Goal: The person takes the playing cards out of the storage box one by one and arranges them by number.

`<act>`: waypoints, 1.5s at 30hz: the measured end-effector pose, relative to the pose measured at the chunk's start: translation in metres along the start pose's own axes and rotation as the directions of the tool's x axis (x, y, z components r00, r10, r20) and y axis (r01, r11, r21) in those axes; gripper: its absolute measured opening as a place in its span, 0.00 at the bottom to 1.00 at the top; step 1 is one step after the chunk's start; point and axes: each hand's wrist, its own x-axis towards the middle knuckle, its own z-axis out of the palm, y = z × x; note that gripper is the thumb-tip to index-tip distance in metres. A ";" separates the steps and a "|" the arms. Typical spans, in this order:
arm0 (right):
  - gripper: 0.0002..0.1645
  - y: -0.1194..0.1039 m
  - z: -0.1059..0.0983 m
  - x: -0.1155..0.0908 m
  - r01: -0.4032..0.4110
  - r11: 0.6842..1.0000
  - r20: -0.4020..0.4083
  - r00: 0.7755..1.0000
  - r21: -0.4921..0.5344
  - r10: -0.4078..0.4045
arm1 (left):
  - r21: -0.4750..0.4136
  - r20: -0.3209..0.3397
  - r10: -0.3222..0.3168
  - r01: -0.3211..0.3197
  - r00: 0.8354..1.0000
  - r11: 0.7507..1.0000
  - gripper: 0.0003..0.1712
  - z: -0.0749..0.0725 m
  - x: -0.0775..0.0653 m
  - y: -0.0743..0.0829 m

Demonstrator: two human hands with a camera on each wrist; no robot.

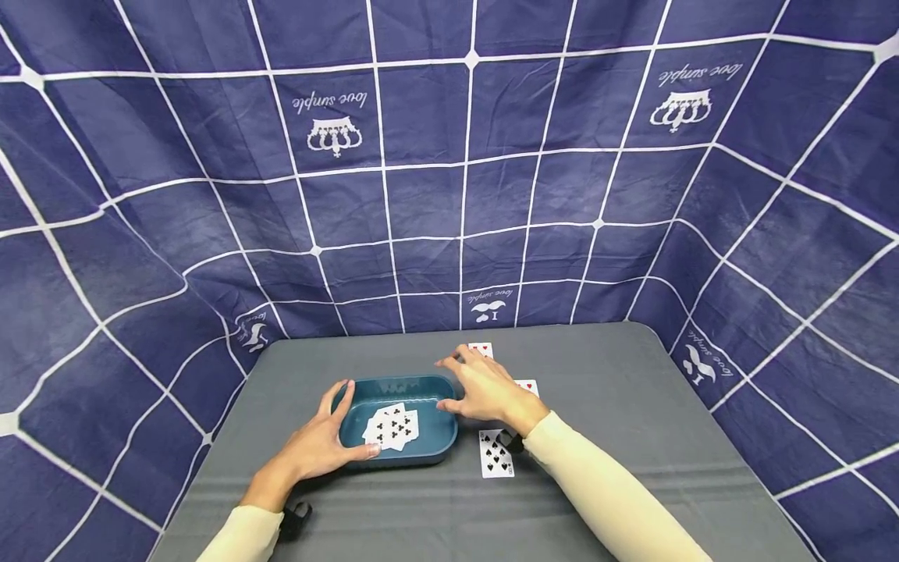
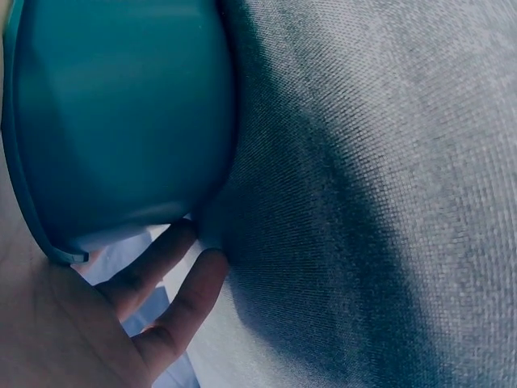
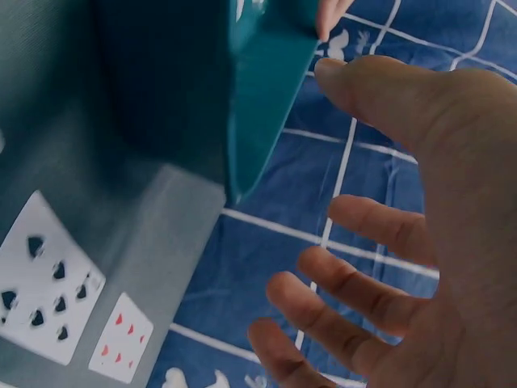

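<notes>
A dark teal oval tray stands on the grey table, with several overlapping playing cards of clubs lying face up inside it. My left hand grips the tray's left end, thumb at the near rim and fingers round the far side. In the left wrist view, fingertips sit low against the tray's outer wall. Over the tray's right end hovers my right hand, fingers spread and nothing in them. The right wrist view shows its thumb close to the tray's rim.
A spade card lies face up right of the tray, below my right wrist. Two heart cards, one farther back and one beside the hand, are partly covered by that hand. A blue checked cloth hangs around the table.
</notes>
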 end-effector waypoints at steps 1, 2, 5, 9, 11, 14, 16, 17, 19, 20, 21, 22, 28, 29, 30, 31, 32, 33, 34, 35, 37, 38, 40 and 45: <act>0.43 -0.003 0.001 0.003 0.016 1.000 0.011 1.000 -0.010 -0.016 | -0.002 0.000 -0.001 0.001 1.000 1.000 0.84 0.001 -0.001 -0.001; 0.43 -0.005 0.002 0.006 0.032 0.999 0.019 0.999 -0.012 -0.032 | -0.006 -0.001 -0.002 0.002 1.000 1.000 0.85 0.002 -0.001 -0.001; 0.42 -0.013 0.001 0.015 0.071 0.997 0.050 0.996 -0.022 -0.070 | -0.019 -0.008 -0.003 0.003 1.000 1.000 0.84 0.003 -0.002 -0.002; 0.43 -0.022 0.002 0.026 0.118 0.992 0.111 0.987 -0.032 -0.114 | -0.019 -0.013 -0.003 0.003 1.000 1.000 0.84 0.002 -0.001 -0.004; 0.44 -0.026 0.004 0.032 0.137 0.990 0.152 0.980 -0.035 -0.130 | -0.015 -0.015 -0.004 0.004 1.000 1.000 0.84 0.002 -0.001 -0.005; 0.45 -0.033 0.009 0.040 0.159 0.986 0.216 0.965 -0.044 -0.146 | -0.014 -0.011 -0.010 0.010 1.000 1.000 0.84 0.002 -0.002 -0.005; 0.46 -0.037 0.013 0.045 0.177 0.983 0.259 0.953 -0.056 -0.157 | -0.019 -0.005 -0.014 0.013 1.000 1.000 0.84 0.003 -0.002 -0.005; 0.46 -0.040 0.016 0.048 0.186 0.980 0.279 0.947 -0.063 -0.162 | -0.023 -0.002 -0.013 0.013 1.000 1.000 0.84 0.003 -0.002 -0.005; 0.48 -0.045 0.022 0.054 0.215 0.973 0.314 0.932 -0.079 -0.181 | -0.026 0.000 -0.016 0.016 1.000 1.000 0.84 0.003 -0.003 -0.006; 0.48 -0.048 0.026 0.058 0.232 0.969 0.330 0.925 -0.090 -0.191 | -0.027 0.001 -0.017 0.017 1.000 0.999 0.84 0.003 -0.003 -0.006; 0.49 -0.051 0.029 0.061 0.247 0.964 0.343 0.918 -0.100 -0.199 | -0.028 0.000 -0.016 0.016 1.000 0.999 0.84 0.003 -0.002 -0.006; 0.50 -0.054 0.032 0.065 0.260 0.960 0.357 0.911 -0.106 -0.207 | -0.028 -0.001 -0.012 0.012 1.000 1.000 0.84 0.003 -0.002 -0.006; 0.53 -0.067 0.047 0.079 0.312 0.941 0.445 0.867 -0.134 -0.224 | -0.026 0.003 -0.007 0.007 1.000 1.000 0.84 0.002 -0.002 -0.007; 0.54 -0.068 0.048 0.080 0.313 0.940 0.458 0.861 -0.135 -0.221 | -0.027 0.000 -0.008 0.008 1.000 1.000 0.84 0.002 -0.002 -0.007; 0.55 -0.069 0.049 0.081 0.312 0.940 0.472 0.855 -0.139 -0.214 | -0.028 -0.001 -0.002 0.002 1.000 1.000 0.84 0.002 -0.002 -0.007; 0.55 -0.070 0.050 0.081 0.309 0.941 0.484 0.850 -0.136 -0.209 | -0.027 -0.002 0.002 -0.002 1.000 1.000 0.84 0.003 -0.001 -0.006; 0.56 -0.071 0.051 0.082 0.305 0.943 0.495 0.845 -0.135 -0.203 | -0.027 -0.004 0.007 -0.007 1.000 1.000 0.84 0.003 0.000 -0.006; 0.57 -0.071 0.053 0.082 0.302 0.944 0.504 0.841 -0.134 -0.197 | -0.031 -0.006 0.009 -0.009 1.000 0.999 0.84 0.004 0.000 -0.006; 0.58 -0.072 0.054 0.082 0.299 0.945 0.510 0.838 -0.134 -0.193 | -0.031 -0.009 0.011 -0.011 1.000 0.999 0.84 0.004 0.001 -0.006; 0.59 -0.072 0.054 0.083 0.297 0.946 0.516 0.835 -0.132 -0.190 | -0.035 -0.010 0.015 -0.015 1.000 0.999 0.84 0.004 0.002 -0.005; 0.60 -0.074 0.057 0.083 0.296 0.946 0.523 0.832 -0.134 -0.186 | -0.034 -0.006 0.011 -0.011 1.000 0.999 0.84 0.005 0.002 -0.006; 0.60 -0.074 0.057 0.084 0.299 0.945 0.526 0.830 -0.137 -0.186 | -0.038 -0.004 0.013 -0.013 1.000 0.999 0.84 0.005 0.002 -0.006; 0.60 -0.076 0.059 0.085 0.304 0.941 0.534 0.826 -0.147 -0.183 | -0.041 0.005 0.009 -0.009 1.000 0.999 0.84 0.005 0.003 -0.006; 0.59 -0.079 0.061 0.087 0.303 0.936 0.553 0.818 -0.178 -0.159 | -0.042 0.001 0.019 -0.018 1.000 0.999 0.84 0.003 0.003 -0.005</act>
